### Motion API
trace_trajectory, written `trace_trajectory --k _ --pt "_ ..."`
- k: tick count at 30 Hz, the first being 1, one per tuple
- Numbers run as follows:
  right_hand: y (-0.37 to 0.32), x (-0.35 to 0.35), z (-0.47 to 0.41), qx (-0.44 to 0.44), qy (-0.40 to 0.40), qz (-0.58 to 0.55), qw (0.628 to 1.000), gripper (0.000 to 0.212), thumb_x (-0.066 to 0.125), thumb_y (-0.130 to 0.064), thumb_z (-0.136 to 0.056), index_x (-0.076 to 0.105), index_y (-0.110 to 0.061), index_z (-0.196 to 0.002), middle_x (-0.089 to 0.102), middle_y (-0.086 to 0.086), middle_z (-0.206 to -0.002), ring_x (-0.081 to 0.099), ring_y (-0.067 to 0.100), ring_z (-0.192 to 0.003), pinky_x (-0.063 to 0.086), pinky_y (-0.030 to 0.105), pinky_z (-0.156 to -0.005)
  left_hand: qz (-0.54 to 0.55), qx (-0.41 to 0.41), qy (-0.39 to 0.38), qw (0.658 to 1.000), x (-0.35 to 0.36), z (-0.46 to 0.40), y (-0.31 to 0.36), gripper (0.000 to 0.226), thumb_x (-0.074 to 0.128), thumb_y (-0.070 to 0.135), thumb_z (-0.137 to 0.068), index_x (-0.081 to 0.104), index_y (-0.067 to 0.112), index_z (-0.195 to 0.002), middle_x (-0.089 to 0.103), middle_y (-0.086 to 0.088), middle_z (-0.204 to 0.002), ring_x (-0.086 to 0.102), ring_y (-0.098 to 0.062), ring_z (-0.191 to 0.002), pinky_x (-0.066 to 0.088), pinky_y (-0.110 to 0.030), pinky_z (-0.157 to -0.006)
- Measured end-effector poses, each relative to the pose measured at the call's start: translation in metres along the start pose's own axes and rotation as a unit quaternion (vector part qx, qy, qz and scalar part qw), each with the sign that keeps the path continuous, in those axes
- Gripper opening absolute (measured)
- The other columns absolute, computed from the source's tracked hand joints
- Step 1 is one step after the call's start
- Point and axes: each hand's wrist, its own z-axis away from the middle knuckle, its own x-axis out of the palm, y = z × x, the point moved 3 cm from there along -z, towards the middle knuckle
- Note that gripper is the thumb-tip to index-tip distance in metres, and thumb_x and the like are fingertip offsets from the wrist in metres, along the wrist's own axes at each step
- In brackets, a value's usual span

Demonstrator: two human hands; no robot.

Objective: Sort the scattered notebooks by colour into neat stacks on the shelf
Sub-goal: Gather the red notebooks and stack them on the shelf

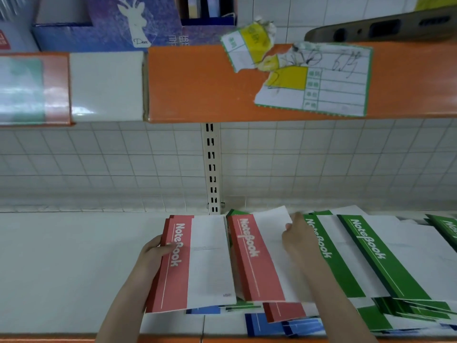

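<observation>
Head: blue notebooks (284, 323) (mostly buried)

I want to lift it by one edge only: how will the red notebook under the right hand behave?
The red notebook looks thin and soft-covered, so it probably sags when the right hand lifts one edge. Its smooth cover may slide over the green notebooks beneath. Likely light.

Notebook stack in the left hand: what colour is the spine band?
Red, with white "NoteBook" lettering; the notebook stack in the left hand shows in the head view.
</observation>
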Motion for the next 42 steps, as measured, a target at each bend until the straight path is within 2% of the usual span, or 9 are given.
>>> trace_trajectory --k 11,16,21,25,29,33,37,40,42 --pt "-0.034 0.03 0.015 -0.025 -0.071 -0.054 0.996 0.006 0.038 -0.003 -0.095 0.036 -0.007 -0.098 0.05 0.003 -0.082 0.044 0.012 -0.067 0.026 0.02 -0.047 0.051 0.031 -0.042 0.997 0.05 0.011 0.005 0.021 0.051 -0.003 -0.09 0.065 -0.001 -0.106 0.071 -0.014 -0.079 0.068 -0.026 -0.064 0.052 -0.029 -0.057" --pt "-0.04 0.035 0.023 -0.062 -0.049 -0.044 0.996 0.026 0.04 -0.006 -0.096 0.044 0.0 -0.121 0.052 0.012 -0.115 0.047 0.017 -0.088 0.034 0.022 -0.07 0.02 -0.008 -0.054 0.998 0.056 0.012 -0.004 0.031 0.052 0.044 -0.093 0.064 0.019 -0.105 0.074 -0.008 -0.09 0.072 -0.028 -0.079 0.057 -0.037 -0.068" --pt "-0.033 0.022 0.028 -0.098 -0.006 0.11 0.989 0.044 0.045 -0.011 -0.092 0.037 -0.007 -0.136 0.042 0.011 -0.134 0.044 0.026 -0.118 0.04 0.032 -0.092 0.019 0.04 -0.07 0.997 0.045 0.011 0.003 0.028 0.065 0.0 -0.082 0.063 0.007 -0.109 0.074 -0.014 -0.088 0.071 -0.033 -0.074 0.056 -0.036 -0.059" --pt "-0.022 0.016 0.028 -0.041 -0.074 0.283 0.955 0.076 0.047 -0.057 -0.088 0.027 -0.009 -0.142 0.033 0.014 -0.145 0.033 0.032 -0.132 0.031 0.047 -0.105 0.015 0.014 -0.045 0.999 0.031 0.0 0.009 0.027 0.06 -0.007 -0.081 0.063 0.0 -0.106 0.07 -0.026 -0.092 0.067 -0.038 -0.072 0.055 -0.037 -0.065" --pt "-0.023 0.024 0.035 -0.027 -0.126 0.339 0.932 0.102 0.051 -0.069 -0.08 0.011 -0.006 -0.149 0.011 0.021 -0.155 0.012 0.039 -0.142 0.022 0.061 -0.108 -0.009 -0.006 -0.032 0.999 0.025 -0.003 0.003 0.022 0.055 -0.009 -0.082 0.063 -0.005 -0.102 0.069 -0.026 -0.087 0.064 -0.036 -0.068 0.052 -0.034 -0.064" --pt "-0.034 0.023 0.036 -0.05 -0.08 0.318 0.943 0.072 0.056 -0.054 -0.082 0.04 -0.004 -0.132 0.051 0.015 -0.123 0.05 0.03 -0.114 0.046 0.04 -0.092 -0.01 -0.008 -0.026 1.0 0.023 -0.004 -0.001 0.022 0.054 -0.01 -0.082 0.062 -0.005 -0.102 0.068 -0.027 -0.091 0.064 -0.036 -0.07 0.052 -0.035 -0.064" --pt "-0.061 0.018 0.042 -0.151 -0.03 0.232 0.96 0.016 0.044 -0.016 -0.092 0.053 -0.009 -0.103 0.061 0.005 -0.097 0.063 0.023 -0.092 0.039 0.026 -0.063 -0.003 -0.002 -0.029 1.0 0.028 -0.003 -0.002 0.019 0.055 -0.007 -0.083 0.064 -0.001 -0.098 0.07 -0.022 -0.084 0.066 -0.032 -0.066 0.052 -0.031 -0.058" --pt "-0.078 0.025 0.05 -0.198 -0.062 0.163 0.965 0.013 0.039 -0.012 -0.095 0.048 -0.009 -0.086 0.054 0.009 -0.088 0.061 0.029 -0.094 0.034 0.027 -0.063 -0.002 0.003 -0.034 0.999 0.037 -0.001 -0.004 0.018 0.056 -0.005 -0.084 0.063 0.001 -0.099 0.07 -0.018 -0.084 0.067 -0.03 -0.069 0.051 -0.03 -0.057" --pt "-0.092 0.038 0.058 -0.221 -0.081 0.096 0.967 0.017 0.04 -0.013 -0.095 0.052 -0.004 -0.102 0.059 0.014 -0.097 0.061 0.029 -0.094 0.043 0.03 -0.068 -0.007 0.011 -0.039 0.999 0.042 -0.001 -0.006 0.019 0.055 -0.005 -0.085 0.061 0.001 -0.102 0.069 -0.017 -0.087 0.067 -0.029 -0.072 0.051 -0.031 -0.059"
